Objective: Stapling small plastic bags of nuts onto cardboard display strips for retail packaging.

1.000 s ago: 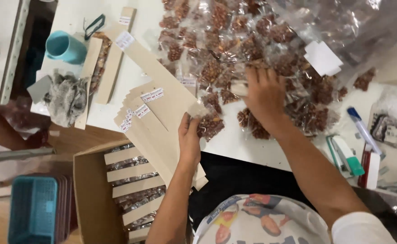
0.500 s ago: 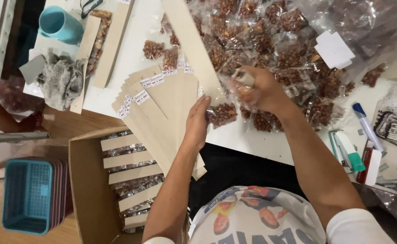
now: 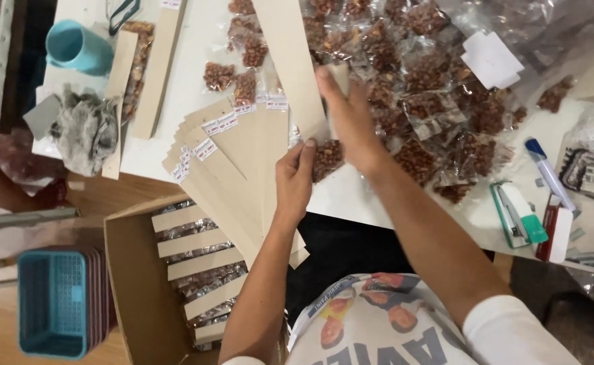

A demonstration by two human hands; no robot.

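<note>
Since a moment ago my right hand [image 3: 347, 115] has lifted off the heap of small clear packets of brown nuts [image 3: 432, 88] and swung left, fingers closed around one packet, of which only a pale corner shows above my fingertips. My left hand [image 3: 295, 181] has come up the fan of long beige card strips [image 3: 239, 169], thumb and fingers pinched on another packet [image 3: 326, 157] at the strips' far right edge, pressing it flat there so it meets the card. The strips lie fanned so each labelled end shows. My wrist hides where packet and strip meet. The open carton [image 3: 131, 277], near left, holds finished strips, partly cut off below.
</note>
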